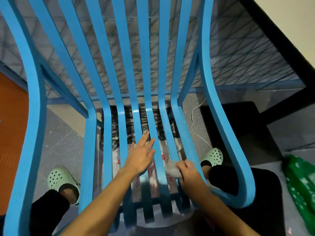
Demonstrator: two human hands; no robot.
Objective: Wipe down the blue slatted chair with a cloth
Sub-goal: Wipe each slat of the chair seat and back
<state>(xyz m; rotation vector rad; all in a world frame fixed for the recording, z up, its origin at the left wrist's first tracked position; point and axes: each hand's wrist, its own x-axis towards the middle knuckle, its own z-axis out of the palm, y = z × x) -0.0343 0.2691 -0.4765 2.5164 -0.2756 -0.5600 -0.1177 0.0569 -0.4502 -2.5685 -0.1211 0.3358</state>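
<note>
The blue slatted chair (pixel 109 92) fills the view, its back slats rising away from me and its seat slats running toward me. My left hand (pixel 140 155) lies flat and open on the middle seat slats, fingers spread and pointing toward the backrest. My right hand (pixel 188 171) is closed around a crumpled white cloth (pixel 172 169), pressing it on a seat slat right of centre, near the right armrest.
My feet in pale green clogs (pixel 62 182) stand on the grey floor either side of the seat. A white cable (pixel 196 120) trails at the right. A green bag (pixel 301 181) sits at the far right. Plastic-wrapped items lie under the seat. Wire mesh stands behind the chair.
</note>
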